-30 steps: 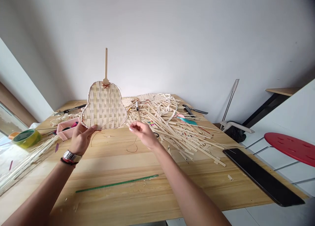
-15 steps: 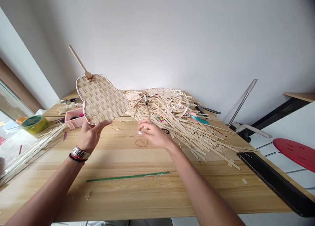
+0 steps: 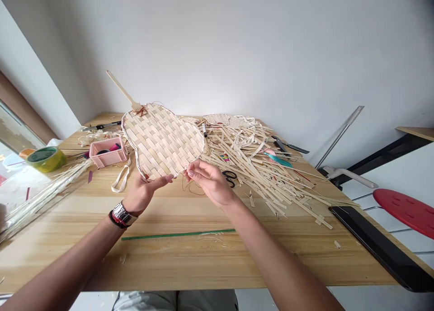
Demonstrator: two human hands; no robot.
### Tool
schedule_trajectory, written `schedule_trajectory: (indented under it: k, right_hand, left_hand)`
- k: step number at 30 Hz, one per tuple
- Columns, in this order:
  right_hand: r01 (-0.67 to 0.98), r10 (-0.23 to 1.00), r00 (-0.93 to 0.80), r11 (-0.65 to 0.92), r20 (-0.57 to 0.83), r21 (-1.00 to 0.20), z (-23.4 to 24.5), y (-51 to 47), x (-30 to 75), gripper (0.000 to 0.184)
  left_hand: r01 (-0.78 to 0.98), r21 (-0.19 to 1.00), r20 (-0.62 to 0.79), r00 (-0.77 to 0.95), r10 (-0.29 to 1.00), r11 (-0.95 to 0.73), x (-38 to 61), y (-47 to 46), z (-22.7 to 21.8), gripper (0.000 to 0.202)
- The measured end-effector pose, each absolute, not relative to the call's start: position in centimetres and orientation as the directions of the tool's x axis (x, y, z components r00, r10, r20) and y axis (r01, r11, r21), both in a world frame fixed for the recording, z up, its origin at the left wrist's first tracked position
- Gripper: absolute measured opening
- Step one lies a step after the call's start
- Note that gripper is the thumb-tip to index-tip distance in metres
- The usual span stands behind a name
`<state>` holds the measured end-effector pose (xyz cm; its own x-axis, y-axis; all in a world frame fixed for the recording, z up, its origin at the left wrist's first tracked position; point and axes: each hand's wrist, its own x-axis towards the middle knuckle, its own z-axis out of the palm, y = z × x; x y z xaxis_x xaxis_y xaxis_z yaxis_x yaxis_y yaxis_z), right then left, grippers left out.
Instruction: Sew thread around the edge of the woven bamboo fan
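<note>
A woven bamboo-strip hand fan [image 3: 162, 139] is held up above the table, tilted, its wooden handle [image 3: 120, 88] pointing up and left. Brown thread is knotted where handle and weave meet. My left hand [image 3: 144, 193] grips the fan's lower rim, thumb on the near face. At the rim's lower right corner my right hand [image 3: 210, 180] is closed in a pinch. A thin brown thread [image 3: 193, 189] hangs in a loop from its fingertips; whether a needle is there too is hidden.
Loose bamboo strips [image 3: 267, 180] cover the table's right side, with black-handled scissors [image 3: 229, 177] at their edge. A pink basket [image 3: 107, 153] and yellow-green tape [image 3: 46, 159] are at left. A green strip [image 3: 176, 235] lies in front; a black tray [image 3: 379, 247] sits at right.
My right hand has moved up and left to the fan's rim, bringing the thread along. The fan and my left hand have shifted right and slightly down in view.
</note>
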<state>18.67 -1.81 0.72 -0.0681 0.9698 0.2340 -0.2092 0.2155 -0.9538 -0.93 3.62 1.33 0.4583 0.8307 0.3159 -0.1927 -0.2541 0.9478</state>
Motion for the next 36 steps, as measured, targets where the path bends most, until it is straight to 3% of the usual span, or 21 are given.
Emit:
schedule_trajectory:
  k: [6,11,16,21,25,36]
  right_hand:
    - [-0.152,0.956,-0.022,0.285,0.291,-0.946,0.9,-1.8,19.0,0.021]
    - [-0.068,0.949,-0.021,0.313,0.315,-0.947,1.1,-1.8,19.0,0.02]
    - [0.112,0.909,0.001,0.414,0.417,-0.903,1.0,-2.0,18.7,0.011]
    - [0.364,0.892,0.036,0.409,0.451,-0.837,0.8,-2.3,18.1,0.01]
    - [0.387,0.92,-0.023,0.369,0.392,-0.845,0.9,-2.6,17.6,0.012]
    - [0.44,0.917,-0.013,0.363,0.398,-0.822,1.0,-2.9,17.3,0.014]
  left_hand:
    - [0.042,0.895,0.351,0.55,0.758,-0.445,-1.2,3.6,1.9,0.013]
    - [0.069,0.885,0.332,0.602,0.726,-0.461,-1.2,3.5,2.0,0.019]
    - [0.049,0.888,0.363,0.537,0.762,-0.458,-1.0,3.5,2.0,0.019]
    - [0.077,0.867,0.401,0.478,0.781,-0.492,-0.9,3.6,1.9,0.022]
    - [0.114,0.834,0.43,0.48,0.765,-0.54,-0.9,3.5,1.9,0.024]
    - [0.163,0.797,0.449,0.485,0.75,-0.582,-0.9,3.2,1.7,0.026]
